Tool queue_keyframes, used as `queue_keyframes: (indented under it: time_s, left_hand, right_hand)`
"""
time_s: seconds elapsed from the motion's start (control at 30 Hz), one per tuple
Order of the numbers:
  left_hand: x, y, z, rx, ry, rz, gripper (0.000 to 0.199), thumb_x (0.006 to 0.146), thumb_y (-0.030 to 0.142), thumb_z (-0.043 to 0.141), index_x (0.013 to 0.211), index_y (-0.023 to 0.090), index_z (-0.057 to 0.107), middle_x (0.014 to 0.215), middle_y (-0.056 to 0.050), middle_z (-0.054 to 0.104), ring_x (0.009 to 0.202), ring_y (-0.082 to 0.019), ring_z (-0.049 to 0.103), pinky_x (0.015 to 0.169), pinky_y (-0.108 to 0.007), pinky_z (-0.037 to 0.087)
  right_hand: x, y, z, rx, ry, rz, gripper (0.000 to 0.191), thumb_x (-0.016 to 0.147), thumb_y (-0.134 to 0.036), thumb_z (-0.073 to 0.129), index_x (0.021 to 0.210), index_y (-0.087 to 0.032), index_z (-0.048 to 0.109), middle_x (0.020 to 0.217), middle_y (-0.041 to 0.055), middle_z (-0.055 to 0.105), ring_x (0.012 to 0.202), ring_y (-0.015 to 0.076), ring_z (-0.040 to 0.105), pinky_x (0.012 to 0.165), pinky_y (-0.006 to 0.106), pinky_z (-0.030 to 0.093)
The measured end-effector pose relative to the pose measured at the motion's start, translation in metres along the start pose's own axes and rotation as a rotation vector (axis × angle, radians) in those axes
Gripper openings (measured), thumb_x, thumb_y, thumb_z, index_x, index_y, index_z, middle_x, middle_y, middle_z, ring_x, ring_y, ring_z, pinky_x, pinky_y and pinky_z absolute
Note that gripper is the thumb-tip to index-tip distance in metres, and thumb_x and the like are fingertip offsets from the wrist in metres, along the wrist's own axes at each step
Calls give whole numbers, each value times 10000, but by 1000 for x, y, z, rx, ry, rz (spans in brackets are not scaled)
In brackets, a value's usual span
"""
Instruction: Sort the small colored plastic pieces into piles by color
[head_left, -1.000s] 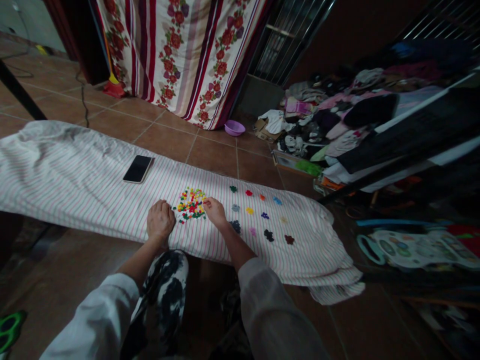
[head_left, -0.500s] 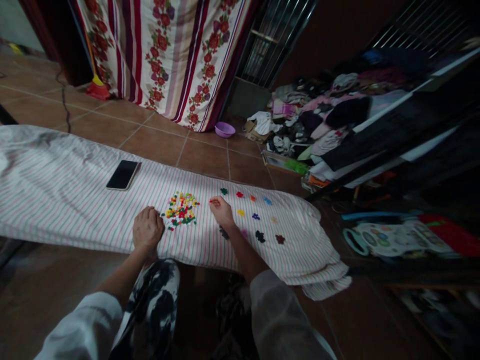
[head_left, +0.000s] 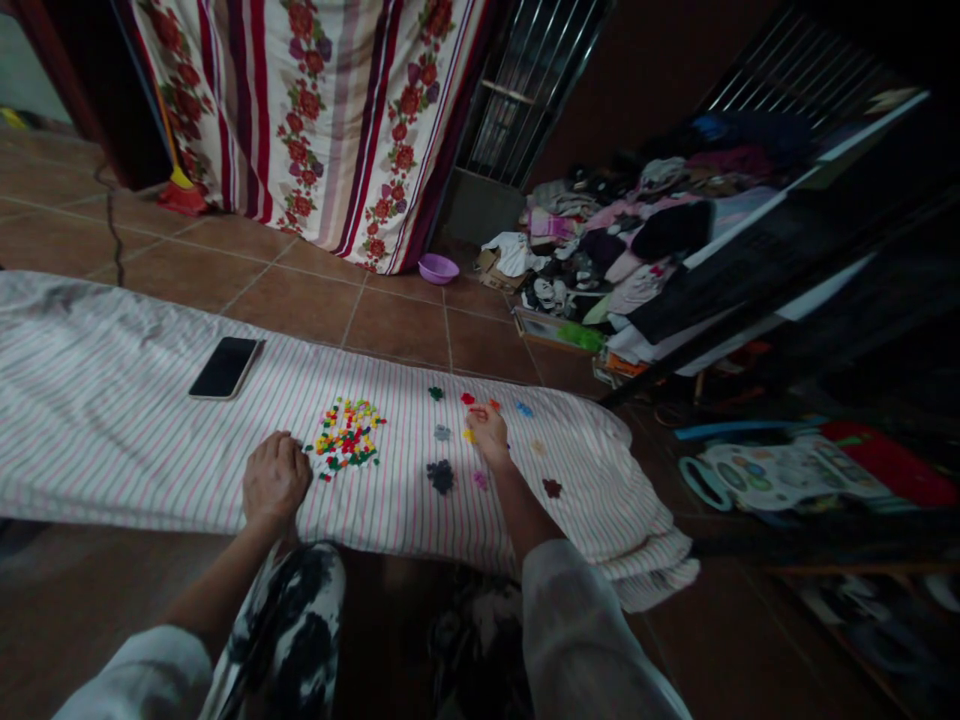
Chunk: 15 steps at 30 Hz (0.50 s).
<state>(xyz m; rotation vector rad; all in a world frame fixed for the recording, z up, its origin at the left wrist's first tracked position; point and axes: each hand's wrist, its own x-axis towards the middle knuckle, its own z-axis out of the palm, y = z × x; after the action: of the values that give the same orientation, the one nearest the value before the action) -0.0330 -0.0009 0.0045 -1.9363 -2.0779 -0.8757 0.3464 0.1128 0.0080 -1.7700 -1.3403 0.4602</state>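
My left hand (head_left: 276, 473) rests knuckles up on the striped cloth, its fingers curled under so that anything beneath them is hidden. Touching its right edge is a mixed pile of small coloured pieces (head_left: 351, 435), mostly red, yellow, green, orange and white. My right hand (head_left: 489, 432) is pinched, with a small red piece (head_left: 470, 408) at its fingertips, just below the red heap (head_left: 467, 398). Around it lie single-colour heaps: green (head_left: 436, 393), grey (head_left: 442, 432), dark grey (head_left: 440, 476), pink (head_left: 481, 480), blue (head_left: 524, 409), beige (head_left: 538, 447) and brown (head_left: 552, 488). The yellow heap (head_left: 469, 436) is partly covered by my hand.
A phone (head_left: 226, 367) lies on the striped cloth (head_left: 135, 420) to the left. Beyond the cloth, a purple basin (head_left: 438, 268) and a red broom (head_left: 182, 197) stand on the tiled floor near a flowered curtain (head_left: 345, 120). Clothes (head_left: 600, 235) are heaped at the back right.
My right hand has moved right with the red piece, from beside the mixed pile to the red heap. My left hand stays by the pile. The whole view has shifted slightly.
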Motion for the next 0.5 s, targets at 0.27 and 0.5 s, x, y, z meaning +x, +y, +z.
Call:
queue_keyframes:
  time_s: [0.27,0.5]
  left_hand:
    - [0,1,0,26,16,12,137,872,239,427,879,180,551,1045,-139,642,984,-268,574,836,-391,429]
    - [0,1,1,27,22,9,151,871,247,426,925,177,548,1061,-143,638,972,-272,572,825,-396,428]
  right_hand:
    - [20,18,-6,51,68,121,122,640,-242,556,741,-207,614,739,18,679,737,177,657,774,310,532]
    - [28,23,-2,67,60,118,138,662,-228,547,762,-198,638,793,41,699,785,180,674,798,303,535]
